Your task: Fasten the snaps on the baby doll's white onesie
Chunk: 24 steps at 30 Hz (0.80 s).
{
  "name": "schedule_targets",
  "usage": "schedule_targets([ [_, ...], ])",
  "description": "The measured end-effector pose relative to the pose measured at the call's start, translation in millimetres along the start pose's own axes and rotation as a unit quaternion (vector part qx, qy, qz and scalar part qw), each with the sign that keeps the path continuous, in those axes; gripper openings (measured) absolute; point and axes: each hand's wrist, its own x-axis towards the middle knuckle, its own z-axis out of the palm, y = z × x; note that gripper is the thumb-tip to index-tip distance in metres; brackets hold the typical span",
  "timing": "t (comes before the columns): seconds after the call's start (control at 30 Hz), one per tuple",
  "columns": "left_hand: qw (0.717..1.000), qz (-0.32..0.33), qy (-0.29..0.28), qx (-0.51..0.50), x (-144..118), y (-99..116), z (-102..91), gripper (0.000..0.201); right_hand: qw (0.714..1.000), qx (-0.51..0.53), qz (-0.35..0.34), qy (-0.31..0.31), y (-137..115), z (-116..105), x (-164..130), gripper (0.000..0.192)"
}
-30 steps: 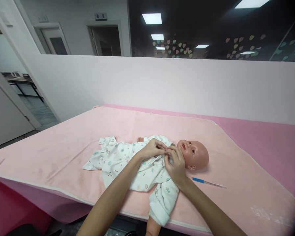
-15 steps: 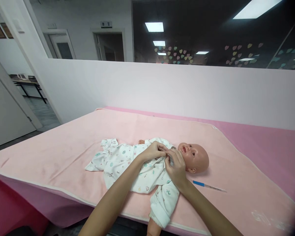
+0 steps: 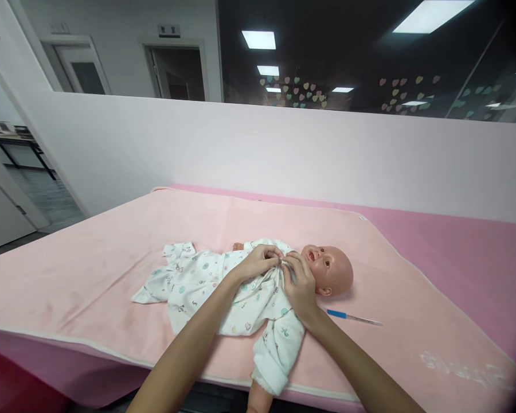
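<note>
A baby doll (image 3: 336, 269) lies on its back, its bald head toward the right. It wears a white patterned romper (image 3: 198, 275). At the romper's upper chest, below the doll's chin, my left hand (image 3: 260, 261) pinches the fabric between thumb and fingers. Right beside it, my right hand (image 3: 300, 282) also grips the romper near the neckline, fingers bent. The cloth between them is bunched and slightly raised. Any fastener there is hidden by my fingertips. One doll arm in a rolled sleeve (image 3: 277, 350) hangs toward the near edge.
A thermometer-like stick with a blue end (image 3: 336, 314) lies right of my right wrist. The pink blanket (image 3: 90, 258) covers the table up to its near edge. Behind it stands a white half-wall (image 3: 284, 155) with dark glass above.
The whole view has shifted, so the scene sits a little further left. Both hands stay at the romper's neckline, and the cloth between them looks slightly more pulled up.
</note>
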Motion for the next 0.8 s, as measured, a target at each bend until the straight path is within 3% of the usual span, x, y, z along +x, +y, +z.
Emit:
schedule_targets([
  [0.8,0.999,0.008,0.020,0.036,0.2,1.1,-0.1,0.019,0.998,0.033,0.026,-0.039,-2.0,-2.2,0.5,0.029],
])
